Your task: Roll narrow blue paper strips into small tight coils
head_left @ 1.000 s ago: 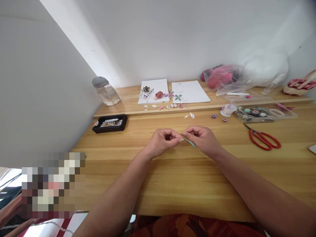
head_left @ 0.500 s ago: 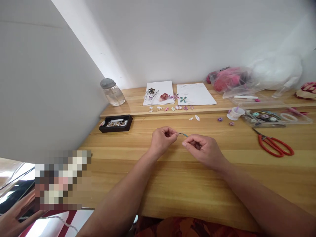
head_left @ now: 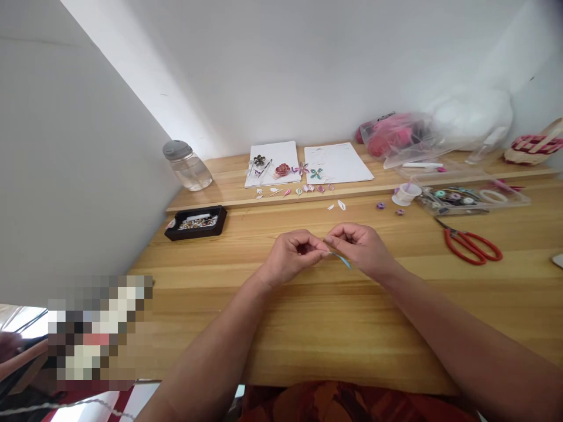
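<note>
My left hand (head_left: 297,255) is closed in a pinch, with a thin blue-green strip (head_left: 342,259) sticking out to the right from its fingertips. The strip curves down at its free end. Close against those fingertips is my right hand (head_left: 360,249), its thumb and forefinger pressed together. Whatever lies in that right pinch is too small to make out. Beyond the hands, two white petal-shaped pieces (head_left: 341,205) lie on the wooden table (head_left: 308,328). Several small coloured petals (head_left: 309,188) sit in a row along the raised ledge.
Red-handled scissors (head_left: 472,246) lie right, below a clear box of supplies (head_left: 505,202) and a white spool (head_left: 405,193). A black bead tray (head_left: 196,223) and a bottle (head_left: 189,167) stand left. Flower pieces rest on white paper (head_left: 281,153). Another person's arm (head_left: 24,358) shows lower left.
My right hand has moved up and left to my left fingertips. The left hand has shifted slightly right and down, and the strip's free end now hangs clear of the right fingers. The view has shifted.
</note>
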Motion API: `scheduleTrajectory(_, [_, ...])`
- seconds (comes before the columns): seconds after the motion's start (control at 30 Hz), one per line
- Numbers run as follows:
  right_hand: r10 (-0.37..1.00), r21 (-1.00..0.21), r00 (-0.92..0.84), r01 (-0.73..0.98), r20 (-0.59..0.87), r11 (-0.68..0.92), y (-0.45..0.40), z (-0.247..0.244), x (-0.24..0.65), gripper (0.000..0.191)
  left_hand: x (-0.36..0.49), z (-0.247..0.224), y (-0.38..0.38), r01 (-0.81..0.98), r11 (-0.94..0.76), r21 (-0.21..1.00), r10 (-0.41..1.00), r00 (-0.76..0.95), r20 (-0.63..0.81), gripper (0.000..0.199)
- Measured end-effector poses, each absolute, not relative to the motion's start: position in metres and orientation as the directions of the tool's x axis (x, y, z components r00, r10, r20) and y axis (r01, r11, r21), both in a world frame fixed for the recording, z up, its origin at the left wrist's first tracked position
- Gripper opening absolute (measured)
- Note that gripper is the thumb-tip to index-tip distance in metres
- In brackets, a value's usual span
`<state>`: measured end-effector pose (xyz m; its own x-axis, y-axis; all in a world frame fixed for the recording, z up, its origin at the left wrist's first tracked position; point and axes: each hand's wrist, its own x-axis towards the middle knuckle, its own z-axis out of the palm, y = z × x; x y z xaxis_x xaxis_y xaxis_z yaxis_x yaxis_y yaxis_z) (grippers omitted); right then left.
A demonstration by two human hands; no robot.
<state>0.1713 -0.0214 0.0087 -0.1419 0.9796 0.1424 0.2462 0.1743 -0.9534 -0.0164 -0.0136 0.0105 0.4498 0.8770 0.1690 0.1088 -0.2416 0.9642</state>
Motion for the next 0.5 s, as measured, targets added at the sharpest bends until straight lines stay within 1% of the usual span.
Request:
scheduleTrajectory(0.13, [0.99,-0.992,-0.134,0.122,-0.038,-0.022,-0.02,0.004,0.169,0.038,-0.017,0.011,-0.011,0.003,-0.151,0.988,0.92,0.365,0.14,0.023])
scheduleTrajectory(0.23, [0.973,-0.987,-0.166,0.041,-0.159,-0.154,-0.022,0.0,0.166,0.037,-0.016,0.01,-0.008,-0.016,-0.125,0.992,0.956,0.264,0.124,0.024])
scheduleTrajectory(0.3, [0.964,-0.98,-0.179,0.018,-0.196,-0.196,-0.024,-0.002,0.162,0.035,-0.016,0.008,-0.006,-0.003,-0.105,0.994,0.976,0.193,0.104,0.025])
scheduleTrajectory(0.37, [0.966,-0.984,-0.188,0.043,-0.179,-0.174,-0.028,-0.002,0.159,0.032,-0.016,0.006,-0.004,0.035,-0.099,0.995,0.989,0.116,0.094,0.026])
scheduleTrajectory(0.43, [0.973,-0.989,-0.2,0.112,-0.12,-0.099,-0.032,-0.001,0.155,0.03,-0.016,0.002,-0.002,0.095,-0.114,0.989,0.993,0.055,0.109,0.025])
scheduleTrajectory(0.5, [0.977,-0.981,-0.209,0.192,-0.04,0.001,-0.037,0.002,0.153,0.029,-0.017,-0.001,-0.001,0.176,-0.149,0.973,0.989,0.04,0.144,0.022])
